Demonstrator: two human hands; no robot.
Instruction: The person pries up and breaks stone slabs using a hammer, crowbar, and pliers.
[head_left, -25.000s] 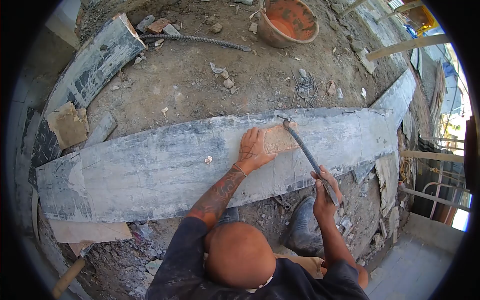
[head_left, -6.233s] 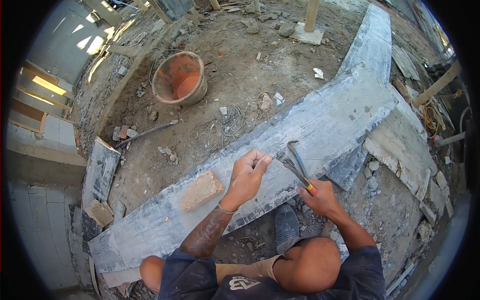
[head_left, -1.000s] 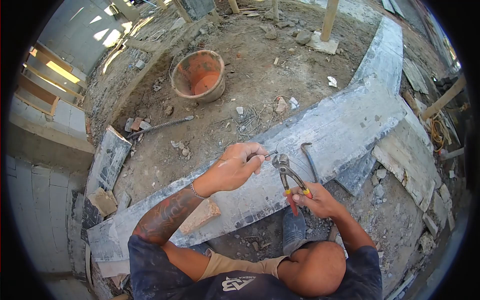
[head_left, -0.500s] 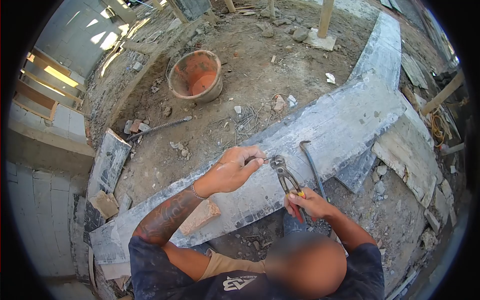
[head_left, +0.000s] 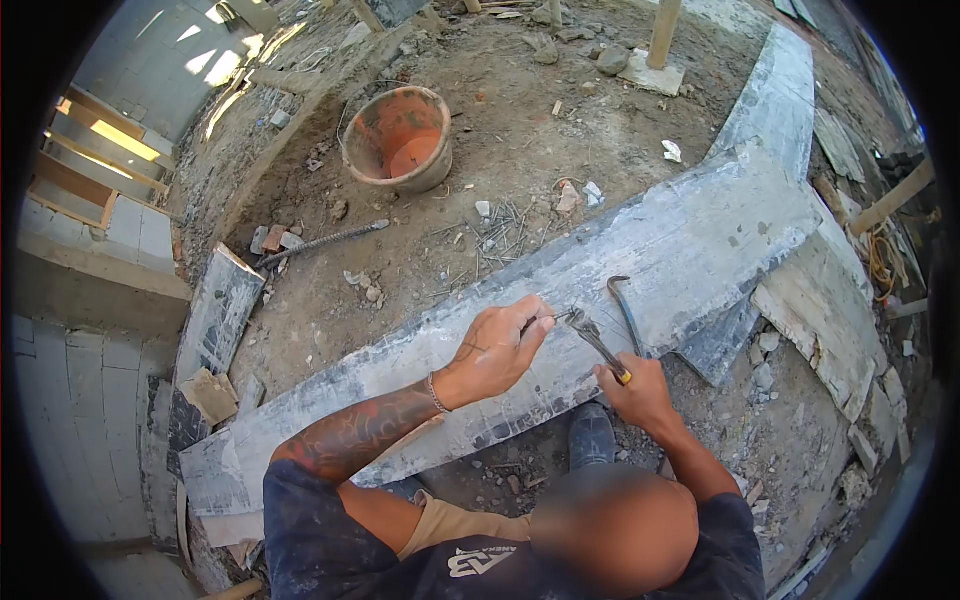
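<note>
My left hand (head_left: pixel 498 347) is closed in a pinch above the grey, cement-stained board (head_left: pixel 690 240). From its fingertips sticks out a thin dark metal piece (head_left: pixel 563 315), which looks like a nail. The jaws of the pliers (head_left: pixel 598 344) meet the far end of this piece. My right hand (head_left: pixel 637 390) is wrapped round the pliers' handles, where a bit of yellow shows. A hooked pry bar (head_left: pixel 627 312) lies on the board just beyond the pliers. The brick piece under my left forearm is mostly hidden.
An orange-lined bucket (head_left: pixel 442 172) stands on the dirt beyond the board. Several loose nails (head_left: pixel 512 228) are scattered near a rebar rod (head_left: pixel 325 240). More boards (head_left: pixel 815 310) and rubble lie at the right. A boot (head_left: pixel 592 437) is below the board.
The pliers have turned, so their red grips no longer show. My right hand has moved up and to the right. My left hand has shifted slightly right, still pinching the thin piece.
</note>
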